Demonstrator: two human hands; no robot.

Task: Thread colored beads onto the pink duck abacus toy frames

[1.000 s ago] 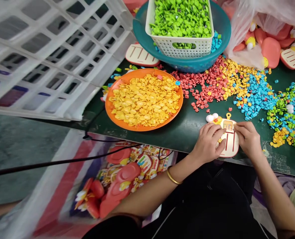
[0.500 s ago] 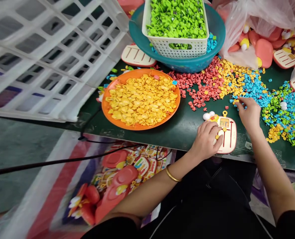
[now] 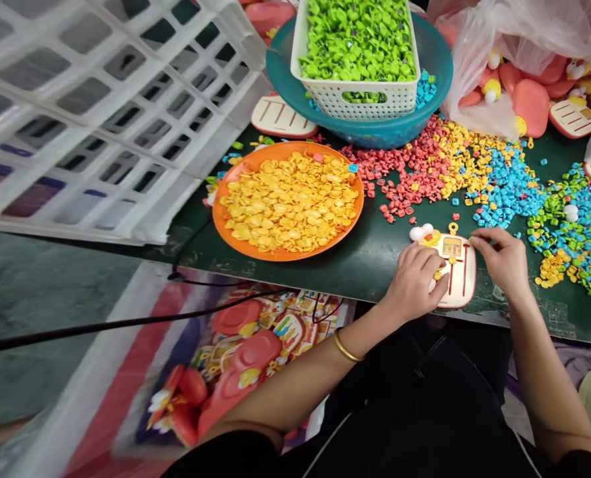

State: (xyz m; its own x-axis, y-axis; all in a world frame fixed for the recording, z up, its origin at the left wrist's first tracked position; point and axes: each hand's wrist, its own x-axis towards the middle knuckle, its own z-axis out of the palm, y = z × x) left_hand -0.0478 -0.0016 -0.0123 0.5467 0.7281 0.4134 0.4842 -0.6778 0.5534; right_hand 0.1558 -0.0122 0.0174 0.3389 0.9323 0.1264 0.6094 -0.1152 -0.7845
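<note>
A cream toy plate (image 3: 459, 279) with red slots and a small orange window lies at the near edge of the dark green table (image 3: 375, 255). My left hand (image 3: 418, 282) rests on its left half, fingers curled down against it. My right hand (image 3: 502, 260) sits at the plate's right edge with fingertips pinched together; what they hold is too small to make out. Loose heaps of red pieces (image 3: 405, 172), yellow pieces (image 3: 467, 149), blue pieces (image 3: 509, 186) and green pieces (image 3: 569, 229) lie behind the plate.
An orange dish (image 3: 226, 222) holds yellow discs. A white basket (image 3: 360, 99) of green pieces stands in a teal bowl (image 3: 295, 73). A white crate (image 3: 91, 113) fills the left. A clear bag (image 3: 505, 73) holds pink toy shells. More toys lie below the table (image 3: 236, 358).
My right hand went out to the blue and yellow pieces half a second ago and has come back to the plate's right edge, pinched. My left hand stayed on the plate.
</note>
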